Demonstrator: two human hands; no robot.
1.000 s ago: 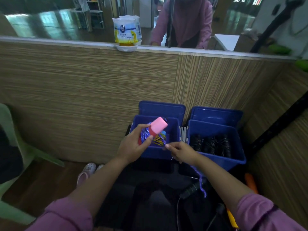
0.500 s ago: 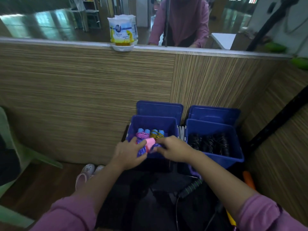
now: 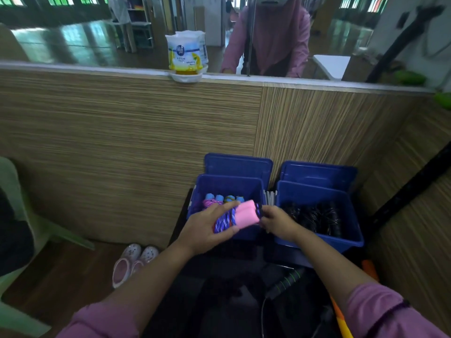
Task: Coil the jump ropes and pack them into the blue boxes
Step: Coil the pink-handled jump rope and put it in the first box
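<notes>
My left hand [image 3: 205, 228] grips a coiled purple jump rope with pink handles [image 3: 238, 215], held sideways over the front edge of the left blue box [image 3: 246, 185]. My right hand [image 3: 278, 222] pinches the right end of the pink handles. Inside that box stand several coiled ropes with blue handle tops [image 3: 223, 198]. The right blue box [image 3: 351, 230] holds several coiled black ropes [image 3: 312, 214]. A black rope handle with green stripes [image 3: 285, 281] lies on the dark surface below my right forearm.
Both boxes stand against a wooden partition [image 3: 146, 132], their lids [image 3: 238, 163] propped behind them. A room freshener pack [image 3: 186, 54] sits on the ledge under a mirror. Pink shoes [image 3: 133, 262] lie on the floor left; a green chair [image 3: 14, 215] stands at far left.
The pink-handled bundle was tilted upright a second ago and now lies sideways. My right hand closed in on the bundle and now pinches the handles' right end.
</notes>
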